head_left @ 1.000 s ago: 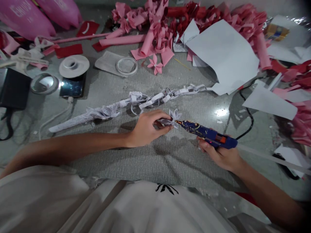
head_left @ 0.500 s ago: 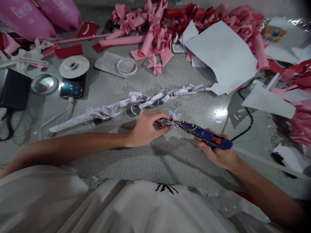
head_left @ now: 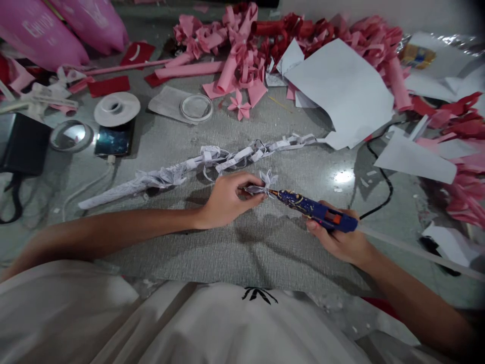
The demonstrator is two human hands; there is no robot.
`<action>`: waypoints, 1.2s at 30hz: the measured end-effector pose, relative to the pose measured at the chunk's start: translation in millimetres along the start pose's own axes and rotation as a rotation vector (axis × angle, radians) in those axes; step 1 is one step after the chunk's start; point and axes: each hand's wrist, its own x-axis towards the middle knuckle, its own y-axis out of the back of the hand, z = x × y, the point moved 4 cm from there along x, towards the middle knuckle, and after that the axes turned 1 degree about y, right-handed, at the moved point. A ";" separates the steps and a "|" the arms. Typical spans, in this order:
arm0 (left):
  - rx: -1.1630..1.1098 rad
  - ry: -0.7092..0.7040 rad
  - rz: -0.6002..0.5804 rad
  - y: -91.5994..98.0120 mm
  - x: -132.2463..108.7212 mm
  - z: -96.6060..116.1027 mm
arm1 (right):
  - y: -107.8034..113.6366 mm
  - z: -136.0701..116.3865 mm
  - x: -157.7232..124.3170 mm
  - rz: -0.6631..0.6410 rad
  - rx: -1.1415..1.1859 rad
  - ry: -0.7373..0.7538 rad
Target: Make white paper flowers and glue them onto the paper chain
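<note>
My left hand (head_left: 227, 199) is closed in a pinch on a small white paper flower (head_left: 265, 183), held just above the grey mat (head_left: 265, 247). My right hand (head_left: 341, 240) grips a blue hot glue gun (head_left: 318, 212), whose nozzle tip touches the flower's base. A clear glue stick (head_left: 417, 250) sticks out of the gun's back, and a black cord (head_left: 382, 177) trails away to the right. Just beyond my left hand lies a long white paper chain with a rolled paper stem (head_left: 204, 164).
Pink paper rolls and flowers (head_left: 235, 55) and red paper scraps (head_left: 288, 30) pile up at the back. White sheets (head_left: 341, 91) lie right of centre. On the left are a phone (head_left: 113, 141), a white tape spool (head_left: 115, 107), a clear lid (head_left: 196, 107) and pink bags (head_left: 45, 35).
My right hand and the glue gun have slid slightly left, nozzle staying against the flower. My left hand keeps its pinch in place. The view has tilted a little.
</note>
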 end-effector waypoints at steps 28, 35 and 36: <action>0.101 -0.049 -0.012 0.4 1.6 3.1 | 2.1 3.1 3.5 -0.050 0.184 -0.162; 0.484 -0.205 -0.118 10.4 4.2 18.3 | -1.1 4.0 5.4 0.006 0.102 -0.105; 0.524 -0.206 -0.104 18.2 4.9 22.8 | -2.3 4.4 5.1 -0.004 0.100 -0.109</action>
